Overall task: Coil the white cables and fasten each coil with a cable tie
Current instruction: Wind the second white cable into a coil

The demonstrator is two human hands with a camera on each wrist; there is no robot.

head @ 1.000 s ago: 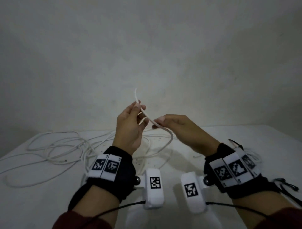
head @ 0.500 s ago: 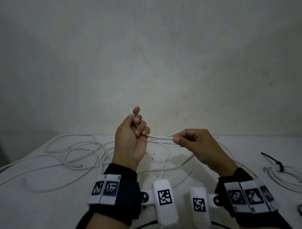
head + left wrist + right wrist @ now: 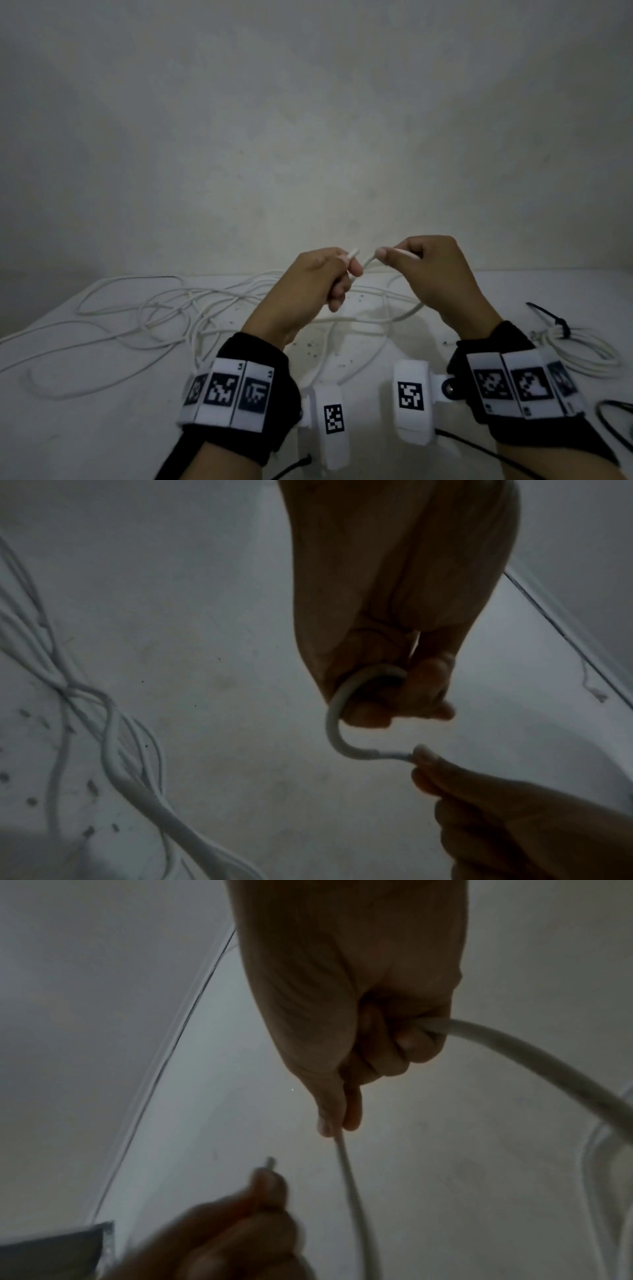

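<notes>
I hold one white cable [image 3: 368, 263] up over the table with both hands. My left hand [image 3: 342, 274] is curled round it near its end, and the short tip [image 3: 352, 254] sticks out toward the right. My right hand [image 3: 394, 255] pinches the same cable a few centimetres away between thumb and fingers. The left wrist view shows the cable [image 3: 334, 723] hooking out of my left fist [image 3: 387, 693] to the right fingertips [image 3: 424, 756]. In the right wrist view the cable [image 3: 352, 1191] passes through my right hand [image 3: 359, 1056] and trails off to the right.
Loose white cables [image 3: 154, 308] sprawl tangled over the left and middle of the white table [image 3: 85, 428]. At the right lies a coiled cable [image 3: 582, 349] bound with a black cable tie [image 3: 555, 320]. A pale wall stands close behind the table.
My hands have come closer together, so the stretch of cable between them is shorter. The cable tip, which stood up above my left hand, now points sideways toward the right hand.
</notes>
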